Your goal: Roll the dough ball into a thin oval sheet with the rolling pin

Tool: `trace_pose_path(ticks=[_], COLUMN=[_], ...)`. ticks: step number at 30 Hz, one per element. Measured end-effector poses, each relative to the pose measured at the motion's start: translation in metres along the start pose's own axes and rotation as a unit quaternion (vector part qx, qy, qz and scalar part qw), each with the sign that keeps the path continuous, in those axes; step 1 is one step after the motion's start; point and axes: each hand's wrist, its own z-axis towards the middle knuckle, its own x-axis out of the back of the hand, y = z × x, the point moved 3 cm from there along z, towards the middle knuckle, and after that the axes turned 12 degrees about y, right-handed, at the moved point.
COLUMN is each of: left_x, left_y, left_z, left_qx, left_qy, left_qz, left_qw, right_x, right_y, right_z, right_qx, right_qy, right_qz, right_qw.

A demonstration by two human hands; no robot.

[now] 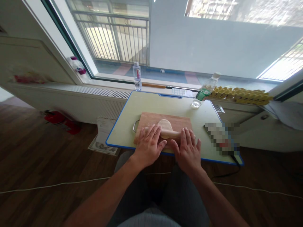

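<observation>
A wooden rolling pin [169, 133] lies across a thin, pale disc of dough [165, 125] on a wooden cutting board [149, 117]. My left hand [149, 143] rests on the pin's left end, its fingers stretched out over the wood and its thumb apart. On the right end lies my right hand [188, 149], also open, with fingers spread over the pin. Neither hand wraps around it. The dough shows beyond the pin and a little on the near side. A metal handle [135, 126] sticks out from the board's left side.
The board lies on a small blue-edged table [127, 108]. A green-labelled bottle [205, 91] stands at its back right, and a blurred-out flat object [221, 138] lies on the right. Behind are a clear bottle [137, 77], a radiator [106, 92] and yellow egg-carton-like trays [241, 95].
</observation>
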Motion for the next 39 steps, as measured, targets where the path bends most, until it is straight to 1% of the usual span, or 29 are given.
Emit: trace_pose_path(ticks=[2, 4, 6, 9, 11, 12, 13, 15, 19, 21, 22, 24, 29, 31, 32, 33, 35, 39], left_x=[0.000, -0.002, -0.008, -0.016, -0.019, -0.019, -0.018, -0.015, -0.005, -0.003, -0.004, -0.009, -0.028, -0.033, -0.033, -0.033, -0.029, -0.016], left_y=[0.001, -0.001, -0.004, -0.009, -0.010, -0.010, -0.010, -0.008, -0.003, -0.002, -0.002, -0.005, -0.016, -0.018, -0.019, -0.018, -0.015, -0.004], left_z=[-0.008, 0.000, 0.022, 0.061, 0.078, 0.081, 0.080, 0.068, 0.027, 0.016, 0.015, 0.026, 0.087, 0.102, 0.105, 0.105, 0.094, 0.052], left_qx=[-0.008, -0.004, 0.007, 0.025, 0.034, 0.035, 0.036, 0.032, 0.015, 0.006, 0.006, 0.014, 0.031, 0.032, 0.033, 0.034, 0.038, 0.043], left_qy=[0.005, 0.003, -0.008, -0.038, -0.052, -0.054, -0.054, -0.046, -0.019, -0.011, -0.012, -0.021, -0.044, -0.043, -0.042, -0.040, -0.032, -0.006], left_qz=[-0.005, -0.003, 0.001, 0.002, 0.002, 0.002, 0.002, 0.000, -0.016, -0.022, -0.023, -0.022, -0.006, 0.005, 0.008, 0.010, 0.007, -0.003], left_qw=[1.000, 1.000, 1.000, 0.999, 0.998, 0.998, 0.998, 0.998, 1.000, 1.000, 1.000, 0.999, 0.999, 0.999, 0.999, 0.999, 0.999, 0.999], right_x=[0.002, 0.001, -0.002, -0.007, -0.007, -0.007, -0.006, -0.005, -0.002, -0.002, -0.002, -0.004, -0.010, -0.010, -0.010, -0.009, -0.008, -0.006], right_y=[0.001, 0.002, 0.001, -0.001, -0.003, -0.003, -0.003, -0.003, -0.001, 0.000, 0.001, 0.001, -0.003, -0.004, -0.004, -0.005, -0.005, -0.002], right_z=[-0.012, -0.008, 0.012, 0.051, 0.070, 0.074, 0.075, 0.065, 0.024, 0.013, 0.012, 0.023, 0.083, 0.100, 0.103, 0.104, 0.094, 0.055], right_qx=[0.013, 0.007, -0.012, -0.048, -0.068, -0.075, -0.077, -0.071, -0.030, -0.017, -0.017, -0.030, -0.077, -0.091, -0.094, -0.095, -0.091, -0.061], right_qy=[0.012, 0.007, -0.017, -0.064, -0.086, -0.093, -0.096, -0.089, -0.047, -0.038, -0.040, -0.053, -0.096, -0.106, -0.109, -0.110, -0.106, -0.074], right_qz=[-0.002, -0.007, -0.015, -0.025, -0.022, -0.019, -0.016, -0.015, -0.013, -0.014, -0.018, -0.026, -0.014, -0.009, -0.008, -0.007, -0.007, -0.016], right_qw=[1.000, 1.000, 1.000, 0.997, 0.994, 0.993, 0.992, 0.993, 0.998, 0.999, 0.999, 0.998, 0.992, 0.990, 0.990, 0.989, 0.990, 0.995])
